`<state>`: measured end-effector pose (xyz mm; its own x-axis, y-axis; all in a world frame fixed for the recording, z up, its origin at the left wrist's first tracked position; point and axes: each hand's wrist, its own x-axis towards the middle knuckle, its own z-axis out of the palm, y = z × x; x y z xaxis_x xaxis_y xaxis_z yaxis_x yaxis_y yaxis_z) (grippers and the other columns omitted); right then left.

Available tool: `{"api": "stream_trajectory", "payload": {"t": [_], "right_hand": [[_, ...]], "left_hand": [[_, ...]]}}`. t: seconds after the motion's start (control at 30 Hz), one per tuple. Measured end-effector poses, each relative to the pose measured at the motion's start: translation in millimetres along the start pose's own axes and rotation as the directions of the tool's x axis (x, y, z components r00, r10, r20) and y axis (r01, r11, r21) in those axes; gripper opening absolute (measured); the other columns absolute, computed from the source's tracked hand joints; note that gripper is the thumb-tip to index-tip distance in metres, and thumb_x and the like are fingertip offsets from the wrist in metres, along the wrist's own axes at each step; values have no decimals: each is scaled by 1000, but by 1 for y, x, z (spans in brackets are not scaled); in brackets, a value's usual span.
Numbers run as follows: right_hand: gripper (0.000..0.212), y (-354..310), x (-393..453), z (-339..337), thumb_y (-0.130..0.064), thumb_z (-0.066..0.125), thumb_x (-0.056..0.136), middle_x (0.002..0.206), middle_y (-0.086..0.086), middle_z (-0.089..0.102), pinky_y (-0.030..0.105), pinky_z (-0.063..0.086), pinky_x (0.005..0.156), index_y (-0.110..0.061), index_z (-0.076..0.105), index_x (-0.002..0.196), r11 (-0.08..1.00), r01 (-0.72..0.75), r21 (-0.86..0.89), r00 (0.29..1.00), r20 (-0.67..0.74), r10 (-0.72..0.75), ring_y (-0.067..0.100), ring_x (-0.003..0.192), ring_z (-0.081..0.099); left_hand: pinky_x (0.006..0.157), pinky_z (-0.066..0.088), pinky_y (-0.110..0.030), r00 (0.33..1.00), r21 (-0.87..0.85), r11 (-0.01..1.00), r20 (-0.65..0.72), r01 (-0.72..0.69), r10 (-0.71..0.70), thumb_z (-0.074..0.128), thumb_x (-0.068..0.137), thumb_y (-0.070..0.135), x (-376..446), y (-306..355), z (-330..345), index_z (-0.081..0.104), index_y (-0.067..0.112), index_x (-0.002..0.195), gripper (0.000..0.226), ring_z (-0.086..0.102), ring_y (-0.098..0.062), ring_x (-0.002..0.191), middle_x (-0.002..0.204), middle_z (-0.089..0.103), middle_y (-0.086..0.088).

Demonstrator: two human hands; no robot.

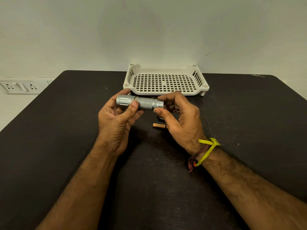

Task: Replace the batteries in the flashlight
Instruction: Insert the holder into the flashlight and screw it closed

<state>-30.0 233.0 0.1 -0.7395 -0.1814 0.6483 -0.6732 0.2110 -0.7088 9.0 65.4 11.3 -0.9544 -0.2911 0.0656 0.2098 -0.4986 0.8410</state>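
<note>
Both hands on the flashlight

Up above the dark, scuffed table [66, 146], a silver flashlight [141, 102] with a knurled metal barrel lies level (head to the left). A white plastic grid basket [166, 70] stands against the pale wall. The left hand [114, 117] curls round the head; the right hand [181, 117] pinches the tail end. A copper-coloured battery [159, 125] lies beneath.

Dark table [66, 146]; white perforated tray [166, 92] at far edge, 1 copper battery [159, 125] mid-table
</note>
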Motion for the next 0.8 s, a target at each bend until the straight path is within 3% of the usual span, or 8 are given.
{"api": "stream_trajectory", "payload": {"t": [0.17, 0.4, 0.5, 0.63, 0.8], "right_hand": [[21, 0, 0, -2, -11, 76, 86, 90, 5, 71, 34, 58, 74, -5, 67, 104, 1000, -9, -14, 1000, -9, 9, 17, 80, 68], [19, 2, 1, 0, -16, 73, 88, 89, 7, 71, 43, 60, 75, -13, 67, 105, 994, -79, 71, 996, -36, 82, 23, 81, 69], [16, 4, 2, -2, -15, 67, 92, 93, 5, 69, 43, 61, 76, -16, 64, 108, 985, -108, 136, 993, -39, 114, 22, 86, 69], [13, 5, 3, -3, -12, 65, 94, 95, 6, 70, 32, 59, 74, -14, 65, 107, 979, -124, 163, 989, -66, 136, 19, 88, 69], [11, 4, 4, -2, -9, 63, 97, 95, 7, 71, 41, 61, 76, -11, 67, 107, 974, -120, 192, 973, -173, 154, 18, 86, 69]], "left_hand": [[80, 61, -32, 1000, 20, 1000, 4, -24, 24, 73, 75, 8, -1, 0, 0, 57, 3, 130, 57, 69, -30, 112, 125, 67, -19], [74, 60, -28, 994, 51, 993, -9, -105, 105, 79, 69, 10, -2, -3, 1, 62, 6, 117, 52, 74, -24, 96, 103, 74, -9], [78, 60, -28, 990, 137, 980, 30, -143, 140, 82, 65, 10, -1, -5, 1, 62, 6, 114, 53, 74, -21, 92, 100, 75, -7], [80, 60, -28, 982, 235, 953, 47, -189, 183, 84, 65, 10, -1, -7, 1, 63, 3, 113, 52, 74, -24, 95, 101, 76, -10], [78, 58, -22, 965, 401, 878, 109, -262, 238, 86, 69, 19, -3, -13, 4, 70, 10, 107, 42, 75, -16, 94, 100, 78, 1]]}}
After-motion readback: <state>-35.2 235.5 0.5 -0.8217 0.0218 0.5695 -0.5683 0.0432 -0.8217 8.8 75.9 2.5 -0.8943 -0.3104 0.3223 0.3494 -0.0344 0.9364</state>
